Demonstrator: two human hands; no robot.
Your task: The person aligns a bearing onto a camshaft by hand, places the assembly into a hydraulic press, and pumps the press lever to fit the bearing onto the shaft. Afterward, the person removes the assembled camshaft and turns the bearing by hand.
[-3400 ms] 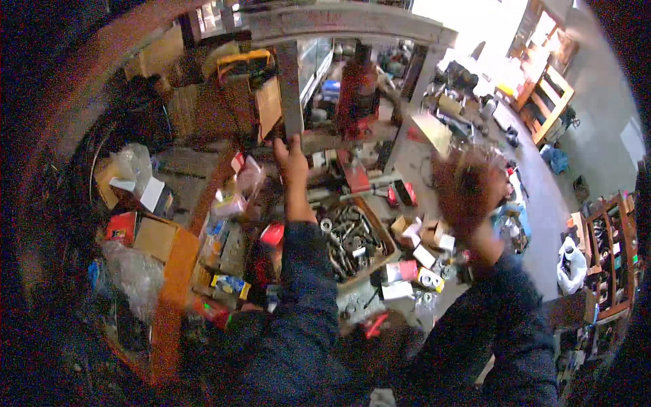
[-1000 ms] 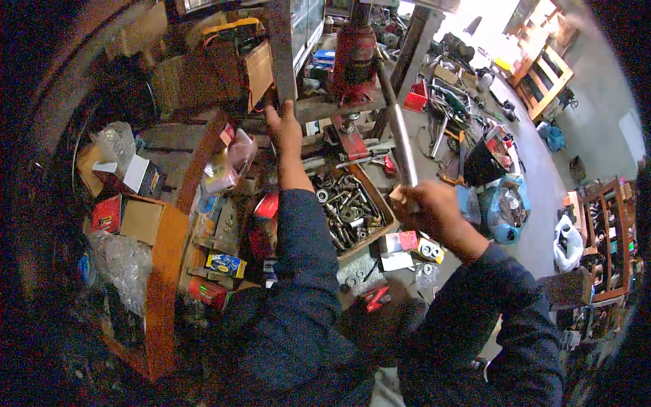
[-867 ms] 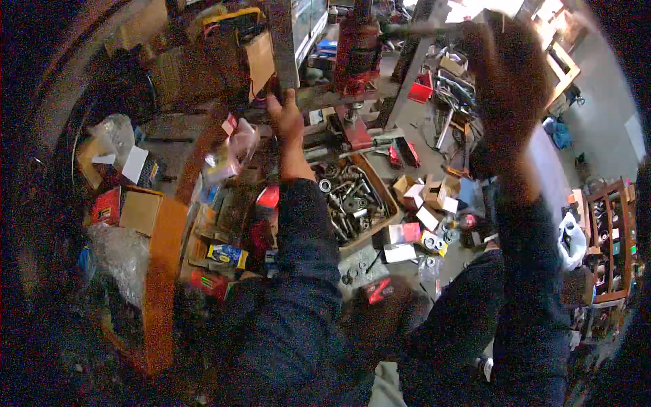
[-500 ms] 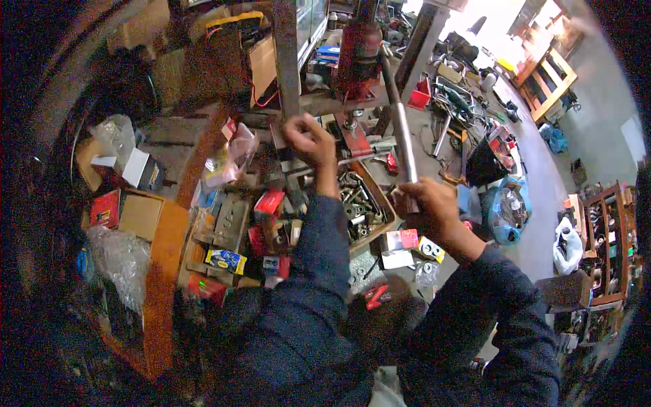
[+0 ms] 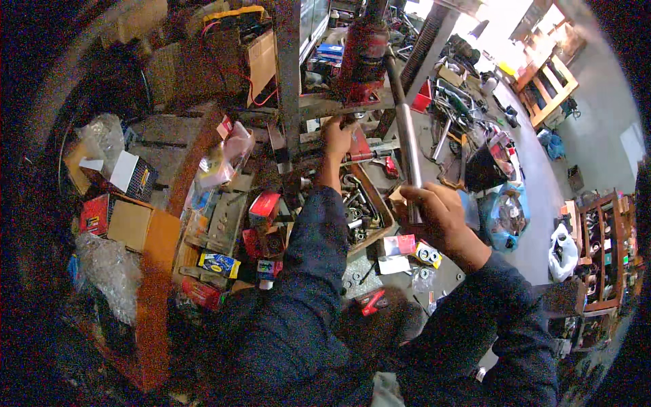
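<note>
My right hand (image 5: 444, 220) grips the lower end of a long steel bar (image 5: 408, 146), which runs up to the side of a red bottle jack (image 5: 363, 57) mounted in a grey steel press frame (image 5: 288, 81). Beneath the jack, my left hand (image 5: 337, 139) has its fingers curled at a small metal part (image 5: 354, 117); what they hold is hidden. A red metal piece (image 5: 366, 154) lies just right of that hand. Below, a wooden crate (image 5: 371, 237) holds several steel fittings, partly hidden by my left forearm.
Cardboard boxes (image 5: 132, 227), bubble wrap (image 5: 108, 278) and an orange board (image 5: 159, 292) are at the left. Small packages (image 5: 397, 247) lie below the crate. Tools and scrap, a blue bag (image 5: 508, 214), a white bag (image 5: 563, 254), a wooden shelf (image 5: 610, 251) and a pallet (image 5: 546, 91) stand right.
My left hand has left the frame's left upright and moved right, under the jack. My right hand swung the bar up, then brought it back down, still holding it.
</note>
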